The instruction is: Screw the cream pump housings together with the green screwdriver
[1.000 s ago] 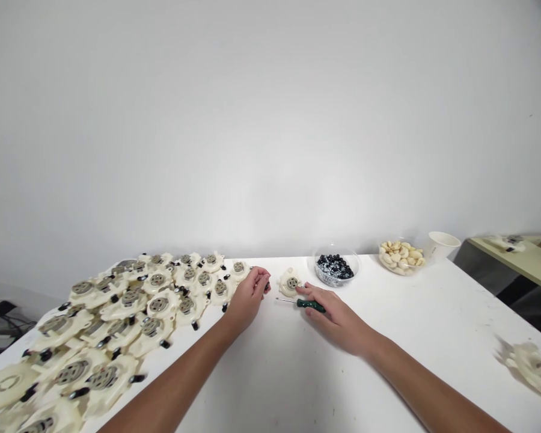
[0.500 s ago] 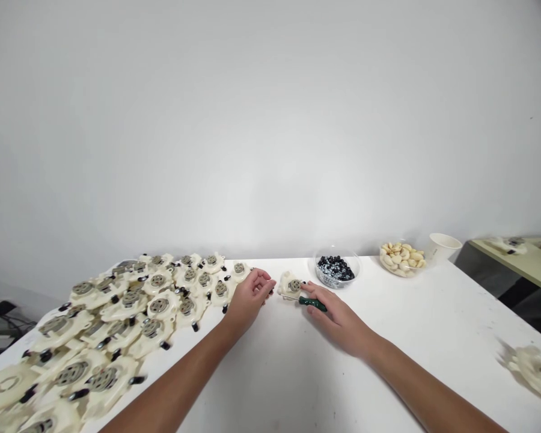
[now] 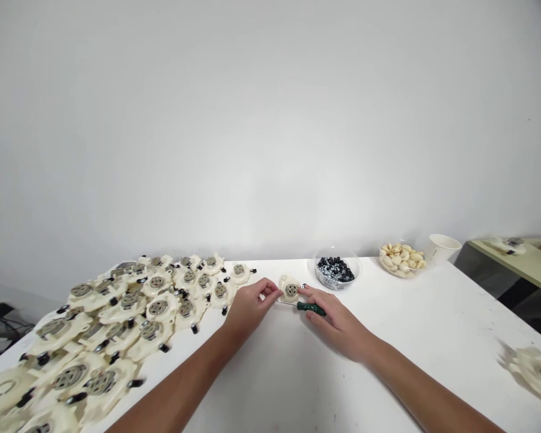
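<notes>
A cream plastic housing (image 3: 285, 281) with a round grey slotted disc lies on the table between my hands. My right hand (image 3: 331, 313) is closed around the green handle of a screwdriver (image 3: 312, 308), whose thin shaft points left along the housing's near edge. A fingertip of that hand is beside a small black-and-silver piece at the housing's right side. My left hand (image 3: 255, 300) pinches thumb and forefinger together at the housing's left edge, close to the screwdriver's tip. Whatever lies between those fingertips is too small to make out.
Many similar housings with black knobs (image 3: 157, 308) cover the table's left side. Behind my right hand stands a clear bowl of small black parts (image 3: 336, 270). Farther right are a bowl of cream pieces (image 3: 402, 260) and a white cup (image 3: 443, 248). Another housing (image 3: 534, 373) lies at the right edge.
My left hand has moved right, up to the housing, and its fingers have come together. The housing has turned a little. My right hand keeps the screwdriver in nearly the same place.
</notes>
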